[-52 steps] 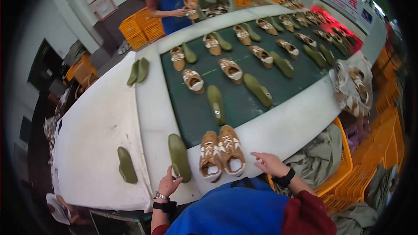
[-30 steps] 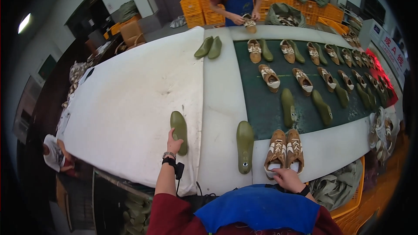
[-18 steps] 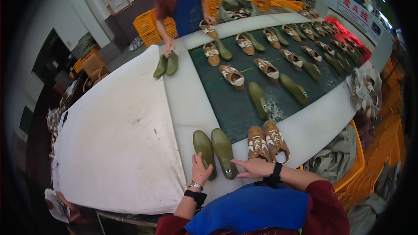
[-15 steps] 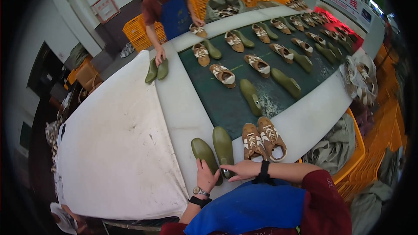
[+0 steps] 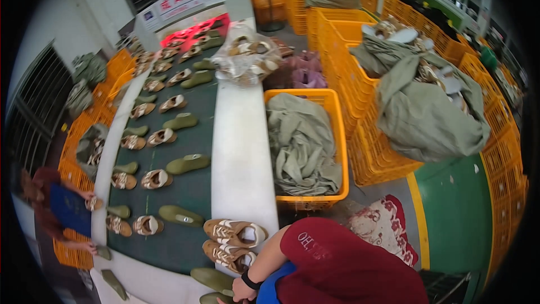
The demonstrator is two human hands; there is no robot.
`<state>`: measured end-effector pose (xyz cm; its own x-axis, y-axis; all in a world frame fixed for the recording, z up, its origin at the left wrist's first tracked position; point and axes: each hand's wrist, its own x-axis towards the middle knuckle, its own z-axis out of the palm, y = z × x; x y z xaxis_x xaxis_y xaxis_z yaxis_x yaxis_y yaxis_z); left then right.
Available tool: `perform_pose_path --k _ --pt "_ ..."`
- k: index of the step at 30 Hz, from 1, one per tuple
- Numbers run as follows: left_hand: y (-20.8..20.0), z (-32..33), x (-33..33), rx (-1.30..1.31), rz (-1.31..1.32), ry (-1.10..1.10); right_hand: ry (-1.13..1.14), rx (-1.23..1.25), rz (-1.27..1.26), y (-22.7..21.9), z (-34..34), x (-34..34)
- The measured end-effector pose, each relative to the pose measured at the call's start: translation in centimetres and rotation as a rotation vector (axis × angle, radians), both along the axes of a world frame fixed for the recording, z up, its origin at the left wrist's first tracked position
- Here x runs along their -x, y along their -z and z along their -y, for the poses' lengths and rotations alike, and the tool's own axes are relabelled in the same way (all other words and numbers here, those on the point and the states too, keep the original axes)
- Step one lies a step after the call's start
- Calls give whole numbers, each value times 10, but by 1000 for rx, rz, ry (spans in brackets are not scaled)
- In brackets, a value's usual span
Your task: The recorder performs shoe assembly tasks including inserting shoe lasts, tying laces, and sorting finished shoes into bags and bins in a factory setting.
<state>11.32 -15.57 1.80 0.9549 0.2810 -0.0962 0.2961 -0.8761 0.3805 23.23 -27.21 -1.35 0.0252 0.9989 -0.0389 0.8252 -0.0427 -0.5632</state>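
So just off the right edge of your tabletop (image 5: 239,141) you've got an orange crate (image 5: 341,163) with crumpled grey-green cloth (image 5: 304,146) in it. Further right there's a stack of orange crates (image 5: 371,160) and a big bulging grey-green sack (image 5: 427,121). A clear plastic bag (image 5: 244,62) sits on that same edge, up toward the far right corner. Over your far edge you've got a white signboard (image 5: 180,3) with red light below it. Your co-worker (image 5: 70,208), blue apron, is at the left edge. Floor-wise, right of your near edge: red-and-white floral mat (image 5: 382,228), then a yellow line (image 5: 421,222) bordering green floor (image 5: 455,202).
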Motion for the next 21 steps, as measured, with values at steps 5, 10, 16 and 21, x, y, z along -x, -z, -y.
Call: perform_pose_path --k 5,10,16,21 --pt "2 0 -18 -53 51 240 8 5 20 6 6 3" --pt "-5 12 -29 0 73 246 45 -18 64 23 2 -4" --pt "10 3 -25 55 126 82 230 1 -20 -15 14 -5" --pt "60 -24 -3 331 324 -256 243 -1 -56 -9 -10 3"
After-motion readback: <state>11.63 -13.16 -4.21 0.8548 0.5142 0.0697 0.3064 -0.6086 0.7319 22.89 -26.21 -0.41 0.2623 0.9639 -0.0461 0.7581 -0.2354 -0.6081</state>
